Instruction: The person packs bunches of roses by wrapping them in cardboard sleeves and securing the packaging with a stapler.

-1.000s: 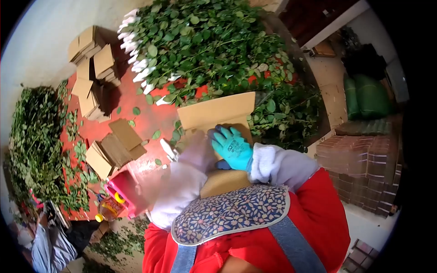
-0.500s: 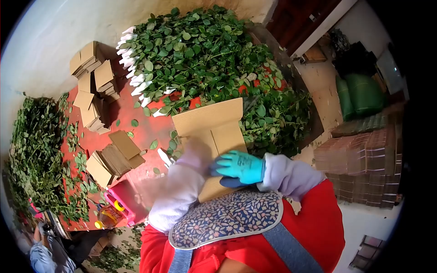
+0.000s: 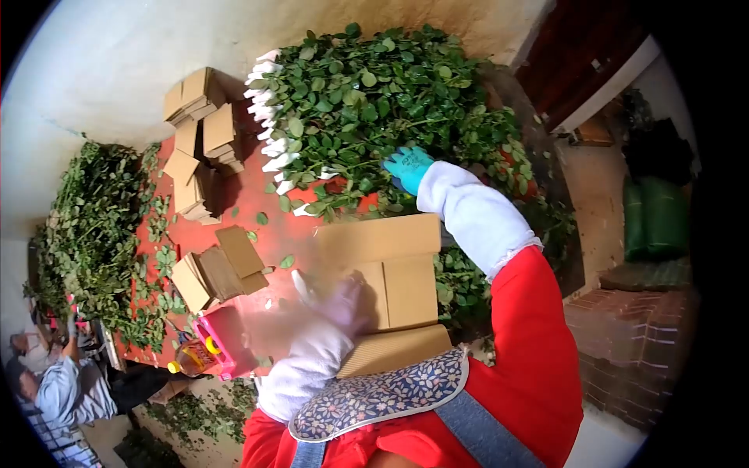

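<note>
My right hand, in a teal glove with dark blue palm, is at the near edge of a heap of leafy stems. Its fingers curl in among the leaves, closed around stems; the fingertips are partly hidden. My left hand, in a pale purple glove, is smeared by motion at the left side of an unfolded cardboard sheet. The sheet lies creased in front of my floral apron. A white-wrapped stem end shows beside my left hand.
Cardboard stacks and a smaller pile stand on the red table. Another leafy heap lies left. A pink holder and a yellow-capped bottle sit at the near edge. A person is at lower left.
My right hand has left the cardboard and moved up and away to the leafy heap. My left hand stays near the cardboard's left side, still blurred. The view has shifted.
</note>
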A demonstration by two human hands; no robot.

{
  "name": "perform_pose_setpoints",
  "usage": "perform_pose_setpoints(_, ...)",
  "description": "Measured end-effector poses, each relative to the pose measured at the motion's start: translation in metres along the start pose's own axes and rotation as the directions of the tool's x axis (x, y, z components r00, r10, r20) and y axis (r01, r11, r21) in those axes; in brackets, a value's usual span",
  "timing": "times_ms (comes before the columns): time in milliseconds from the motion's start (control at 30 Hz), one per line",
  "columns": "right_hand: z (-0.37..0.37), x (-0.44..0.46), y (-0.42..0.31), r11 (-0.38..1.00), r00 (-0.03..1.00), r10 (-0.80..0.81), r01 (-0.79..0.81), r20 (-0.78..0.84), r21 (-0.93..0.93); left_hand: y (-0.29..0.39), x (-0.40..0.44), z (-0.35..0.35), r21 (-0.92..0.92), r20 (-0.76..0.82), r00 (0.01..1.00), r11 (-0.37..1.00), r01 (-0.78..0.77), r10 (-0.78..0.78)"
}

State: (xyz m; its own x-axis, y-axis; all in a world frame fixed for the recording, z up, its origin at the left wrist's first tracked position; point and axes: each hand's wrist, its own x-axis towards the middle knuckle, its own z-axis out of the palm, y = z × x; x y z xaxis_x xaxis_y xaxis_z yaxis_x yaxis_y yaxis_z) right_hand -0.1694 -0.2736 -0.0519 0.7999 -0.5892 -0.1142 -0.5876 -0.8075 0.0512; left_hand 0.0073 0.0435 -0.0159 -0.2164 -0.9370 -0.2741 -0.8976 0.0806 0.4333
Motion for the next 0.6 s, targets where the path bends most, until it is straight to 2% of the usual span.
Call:
perform_pose_setpoints(33,0.014,0.008,0.001,0.997,0.996,0.057,-0.053,0.072,-0.057,-0.001,0.0,0.003,-0.079,0.054,0.995,0.993,0.09,-0.086)
perform_pose_setpoints(67,0.016,0.015,0.0,0.989,0.957,0.098,-0.064,0.274,-0.13,0.005,-0.001,-0.007,0.031,-0.002,1.0,1.0,0.003,-0.003)
perform_pose_setpoints(167,0.03,0.021,0.003,0.982,0.941,0.128,-0.078,0.314,-0.169,0.011,-0.001,-0.02,-0.014,0.081,0.994,0.997,0.08,-0.079)
perform_pose_setpoints(233,0.025,0.017,0.006,0.987,0.953,0.117,-0.08,0.279,-0.142,0.01,0.0,-0.019,-0.284,0.229,0.967,0.942,0.177,-0.113)
perform_pose_setpoints(267,0.02,0.013,0.006,0.984,0.959,0.121,-0.082,0.256,-0.155,0.012,0.002,-0.023,-0.289,0.23,0.966,0.94,0.184,-0.118)
perform_pose_setpoints(333,-0.003,-0.005,0.008,0.998,0.982,0.056,-0.056,0.178,-0.006,0.021,0.0,-0.033,-0.154,0.259,0.947,0.96,0.234,-0.189)
perform_pose_setpoints(367,-0.019,-0.016,0.007,0.997,0.992,0.049,-0.055,0.117,0.048,0.017,-0.003,-0.023,-0.17,0.181,0.967,0.963,0.21,-0.179)
perform_pose_setpoints(400,-0.036,-0.027,0.004,0.994,0.998,0.044,-0.049,0.054,0.1,0.015,-0.004,-0.022,-0.175,0.172,0.968,0.961,0.214,-0.184)
perform_pose_setpoints(433,-0.045,-0.035,0.004,0.99,0.999,0.032,-0.027,-0.027,0.137,0.013,-0.004,-0.022,-0.158,0.112,0.988,0.98,0.12,-0.103)
perform_pose_setpoints(467,-0.069,-0.045,0.001,0.991,0.999,0.012,-0.006,-0.045,0.136,0.011,-0.005,-0.02,-0.158,0.08,0.994,0.984,0.088,-0.076)
perform_pose_setpoints(533,-0.108,-0.067,-0.006,0.99,0.968,-0.041,0.072,-0.247,0.12,0.008,-0.008,-0.017,-0.153,0.015,1.0,0.988,0.025,-0.023)
perform_pose_setpoints(600,-0.135,-0.094,-0.009,0.985,0.893,-0.083,0.14,-0.443,0.099,0.002,-0.008,-0.012,-0.223,-0.014,1.0,0.975,-0.014,0.011)
